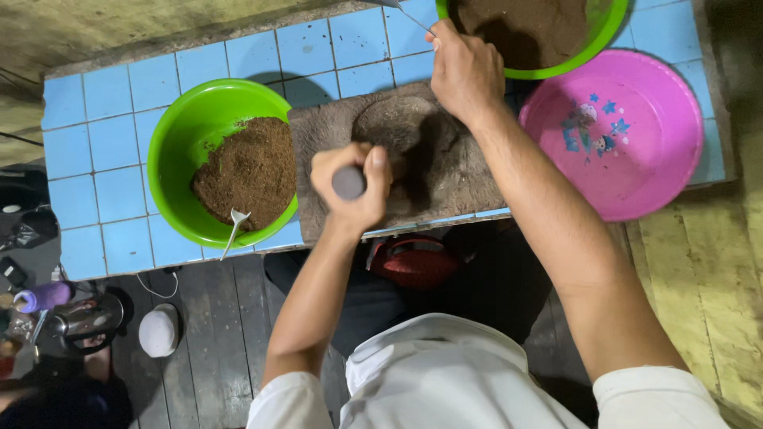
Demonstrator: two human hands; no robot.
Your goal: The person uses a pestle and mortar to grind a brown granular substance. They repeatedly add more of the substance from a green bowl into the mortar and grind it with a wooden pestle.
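Two hands busy over a stone slab [445, 171] on the blue tiled counter [103, 135]. Left hand [350, 184] fisted tight around a grey pestle [348, 183], upright above the slab's near edge; right hand [463, 70] pinching a spoon handle [409, 14] at the far green bowl [592, 44]. Risk: brown powder [401, 127] spilling off the near edge under hard strokes, or spoonfuls dropping between bowl and slab. Left green bowl [179, 135], spoon inside, easily nudged.

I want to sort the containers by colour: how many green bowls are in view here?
2. One green bowl sits on the blue tiled counter beside the left hand; the other, cut off by the top edge, is by the right hand.
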